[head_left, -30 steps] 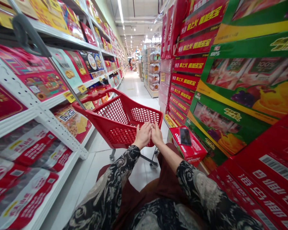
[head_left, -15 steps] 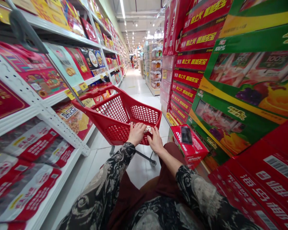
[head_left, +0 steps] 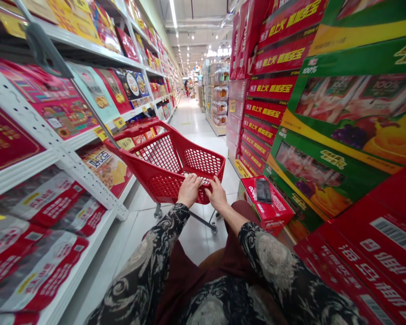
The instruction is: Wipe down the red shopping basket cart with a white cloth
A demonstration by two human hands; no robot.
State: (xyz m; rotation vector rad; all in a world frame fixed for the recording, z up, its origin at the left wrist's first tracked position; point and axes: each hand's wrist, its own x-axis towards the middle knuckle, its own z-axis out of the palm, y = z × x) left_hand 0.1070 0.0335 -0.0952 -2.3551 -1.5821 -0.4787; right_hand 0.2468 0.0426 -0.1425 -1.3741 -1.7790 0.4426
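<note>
A red plastic shopping cart (head_left: 169, 174) with perforated basket walls stands in front of me, angled across the aisle. My left hand (head_left: 189, 189) is at its near rim, fingers bent and closed. A small white crumpled piece, like a tissue (head_left: 205, 181), shows by its fingertips, mostly hidden. Close to its right, my right hand (head_left: 217, 192) has its fingers curled over the corner of the rim, thumb on the near side. The two hands are a little apart. The cart's handle (head_left: 45, 49) rises at the upper left.
Shelves (head_left: 59, 151) of packaged snacks line the left side. Green juice cartons (head_left: 325, 149) and stacked red drink cases (head_left: 267, 104) form the right side. A red box (head_left: 269, 205) with a blurred dark object on it sits by my right knee. The tiled floor (head_left: 189, 118) leads ahead.
My hands have moved slightly apart along the rim. Less of the white crumpled piece shows between them. The view has shifted a little, with the cart in nearly the same place.
</note>
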